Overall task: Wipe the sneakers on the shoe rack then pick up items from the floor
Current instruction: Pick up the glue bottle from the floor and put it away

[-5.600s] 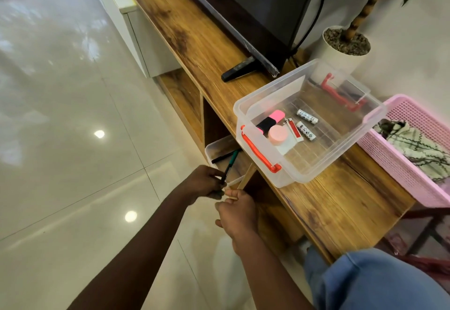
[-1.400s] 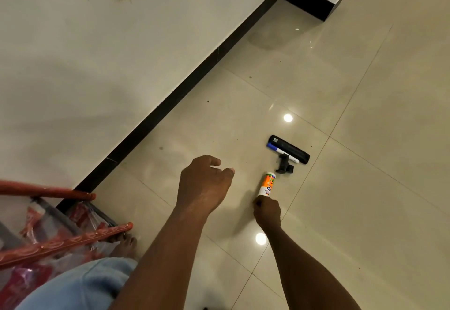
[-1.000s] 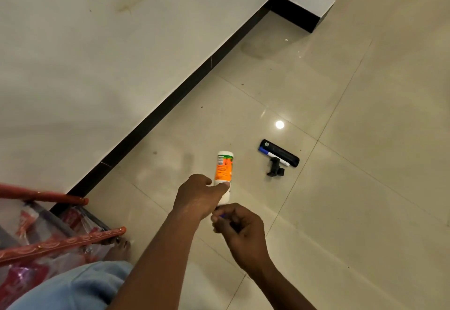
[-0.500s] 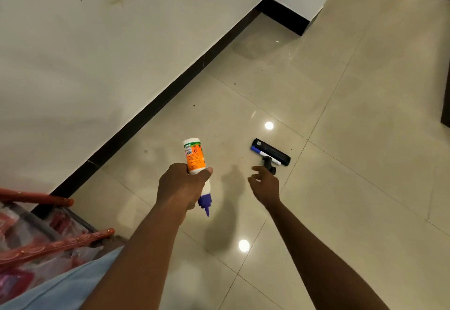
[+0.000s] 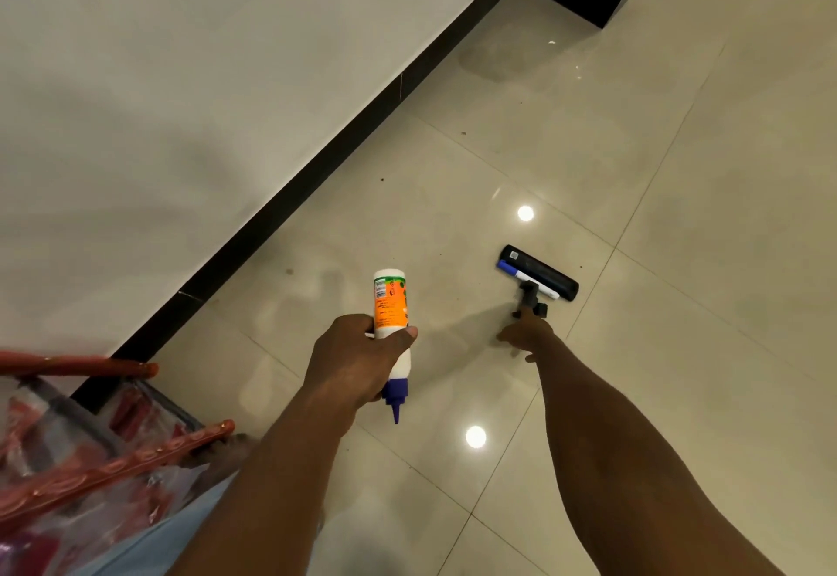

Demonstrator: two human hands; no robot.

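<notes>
My left hand (image 5: 358, 362) grips a white bottle (image 5: 390, 304) with an orange label, its purple nozzle pointing down, held above the tiled floor. My right hand (image 5: 527, 333) stretches forward and down, its fingertips at a small black clip-like piece (image 5: 531, 297) lying on the floor. Just beyond that piece lie a black rectangular bar (image 5: 550, 274) and a blue-capped marker (image 5: 521, 274), side by side. No sneakers are in view.
A red-framed rack (image 5: 90, 462) with clear plastic stands at the lower left, beside my blue-clad knee. A white wall with a black baseboard (image 5: 317, 177) runs diagonally on the left. Glossy beige tiles spread to the right.
My right hand picked the bottle off the floor and passed it to my left hand. Since then the right hand has reached out to the small black piece.
</notes>
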